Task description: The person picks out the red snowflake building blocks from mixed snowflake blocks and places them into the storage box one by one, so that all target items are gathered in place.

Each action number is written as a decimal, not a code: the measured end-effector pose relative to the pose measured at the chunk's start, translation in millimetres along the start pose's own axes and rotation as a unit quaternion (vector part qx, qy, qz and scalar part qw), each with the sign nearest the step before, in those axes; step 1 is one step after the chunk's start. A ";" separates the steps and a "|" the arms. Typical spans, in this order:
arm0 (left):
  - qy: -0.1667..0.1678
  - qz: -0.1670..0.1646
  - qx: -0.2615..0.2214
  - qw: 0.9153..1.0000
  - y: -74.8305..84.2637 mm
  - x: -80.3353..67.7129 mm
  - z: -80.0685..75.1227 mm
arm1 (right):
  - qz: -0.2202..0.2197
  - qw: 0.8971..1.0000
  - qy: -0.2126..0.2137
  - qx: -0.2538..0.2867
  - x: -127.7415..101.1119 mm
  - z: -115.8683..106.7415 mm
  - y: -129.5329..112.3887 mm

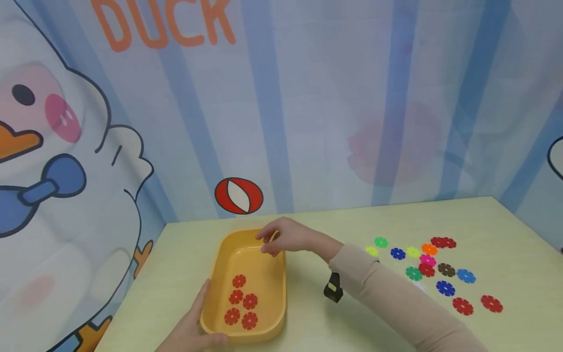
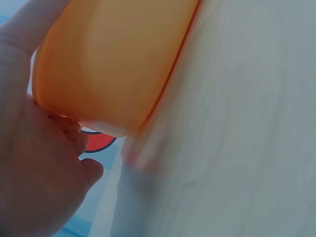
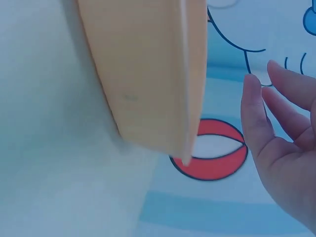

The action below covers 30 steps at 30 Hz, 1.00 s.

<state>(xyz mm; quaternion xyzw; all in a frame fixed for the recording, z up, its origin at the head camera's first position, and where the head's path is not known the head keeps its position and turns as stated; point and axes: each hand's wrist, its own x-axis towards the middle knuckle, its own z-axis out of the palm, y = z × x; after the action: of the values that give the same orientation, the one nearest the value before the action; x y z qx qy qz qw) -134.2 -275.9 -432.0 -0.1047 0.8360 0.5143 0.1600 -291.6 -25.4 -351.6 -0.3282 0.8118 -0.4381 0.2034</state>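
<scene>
a person's two hands work over a pale worktop (image 1: 308, 318); the left hand (image 1: 191, 326) grips the near left corner of a yellow tray (image 1: 266, 278), its thumb over the near rim and its fingers along the left wall; the right hand (image 1: 288, 235) hangs over the far right corner of the tray, thumb and fingers loosely bent and parted, with nothing seen between them; five red discs (image 1: 249, 301) with notched edges lie flat in the near half of the tray, just beside one another; the tray stands on the worktop left of the right arm, its long sides running away from the person; beyond that arm, well apart from the tray, more notched discs lie scattered, among them an orange disc (image 1: 429, 249), a pink disc (image 1: 427, 260) touching a red one, a brown disc (image 1: 446, 269), a light blue disc (image 1: 466, 275) and two red discs nearest the person; a beige sleeve (image 1: 387, 298) covers the right forearm, and a small black block (image 1: 333, 288) shows below its cuff; behind the worktop hangs a striped blue backdrop (image 1: 316, 122) printed with a white duck, orange letters and a red and white ball.
</scene>
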 end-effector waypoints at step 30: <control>0.001 -0.027 0.002 1.000 0.7 0.6 -1.8 | 0.035 0.991 0.102 -0.075 -163.4 -108.4 67.5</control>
<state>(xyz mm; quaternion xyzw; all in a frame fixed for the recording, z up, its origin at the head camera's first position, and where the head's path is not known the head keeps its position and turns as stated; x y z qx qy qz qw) -135.3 -277.2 -430.9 -0.1274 0.8340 0.5080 0.1737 -267.9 180.4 -343.8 -0.2674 0.8698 -0.3999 0.1099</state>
